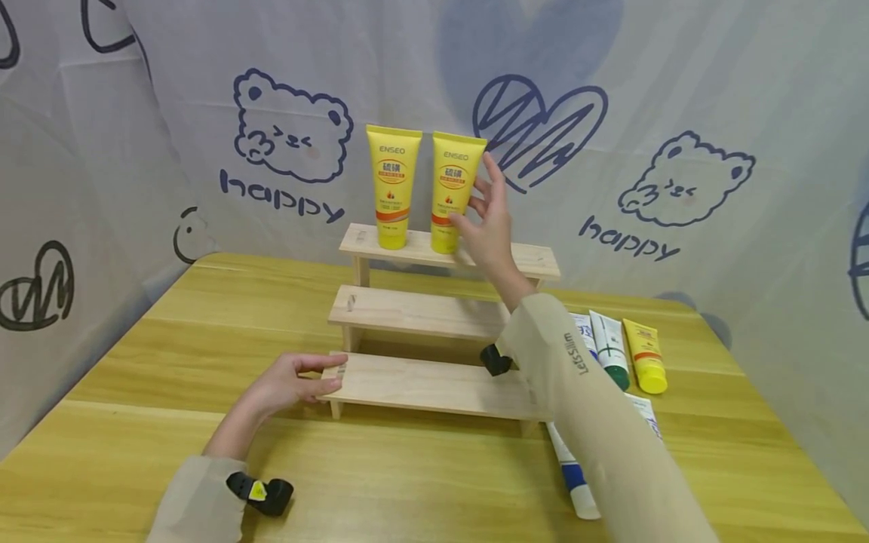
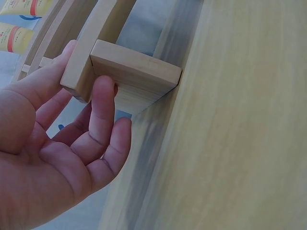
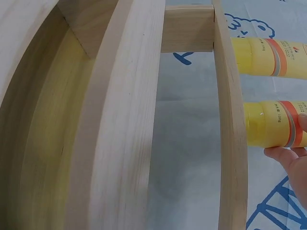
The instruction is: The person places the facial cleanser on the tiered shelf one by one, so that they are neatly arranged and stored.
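Note:
A three-tier wooden display rack stands on the table. On its top tier two yellow squeeze tubes stand upright, caps down: a left tube and a right tube, a gap between them. My right hand holds the right tube from its right side, thumb low on the front. The right wrist view shows this tube's cap at the top board; much of the hand is outside that view. My left hand grips the left end of the bottom tier, thumb above and fingertips below.
Right of the rack lie a yellow tube, a white tube with a green cap and a white-and-blue tube. Other tubes there are partly hidden by my right sleeve. A printed cloth hangs behind the table.

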{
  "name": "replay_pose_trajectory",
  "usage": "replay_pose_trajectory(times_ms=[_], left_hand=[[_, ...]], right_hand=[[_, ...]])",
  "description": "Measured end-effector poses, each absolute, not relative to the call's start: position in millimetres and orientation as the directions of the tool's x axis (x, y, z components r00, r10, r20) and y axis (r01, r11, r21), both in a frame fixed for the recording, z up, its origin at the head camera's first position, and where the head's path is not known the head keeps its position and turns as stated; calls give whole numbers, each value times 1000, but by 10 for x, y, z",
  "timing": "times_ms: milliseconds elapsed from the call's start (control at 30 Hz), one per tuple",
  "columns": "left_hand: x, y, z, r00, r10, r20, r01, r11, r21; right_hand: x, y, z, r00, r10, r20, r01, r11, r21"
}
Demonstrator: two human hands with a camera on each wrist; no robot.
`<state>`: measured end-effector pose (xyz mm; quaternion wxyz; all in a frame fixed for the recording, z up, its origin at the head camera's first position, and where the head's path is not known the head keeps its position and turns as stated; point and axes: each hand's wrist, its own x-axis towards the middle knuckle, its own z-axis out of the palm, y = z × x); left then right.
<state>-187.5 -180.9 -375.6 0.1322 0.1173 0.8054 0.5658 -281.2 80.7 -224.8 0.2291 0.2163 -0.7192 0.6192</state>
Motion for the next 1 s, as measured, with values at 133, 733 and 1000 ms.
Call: replay_pose_trajectory(times_ms=[133,733,1000], left_hand=[[-1873,-1807,-3760,-938,340,-75,45,332,942],[-1866,-1808,-3758,-936,341,-82,42,340,939],[-1883,-1808,-3770,-934,346,-83,37,325,945]], right_hand=[[-2829,815,-2269,-809,-33,587,-586,119,-802],[-2904,1060,-2502,-818,-55,573,-574,132,-808],[-2779,1163,-2499,-812,-57,581,-583,141,-800]])
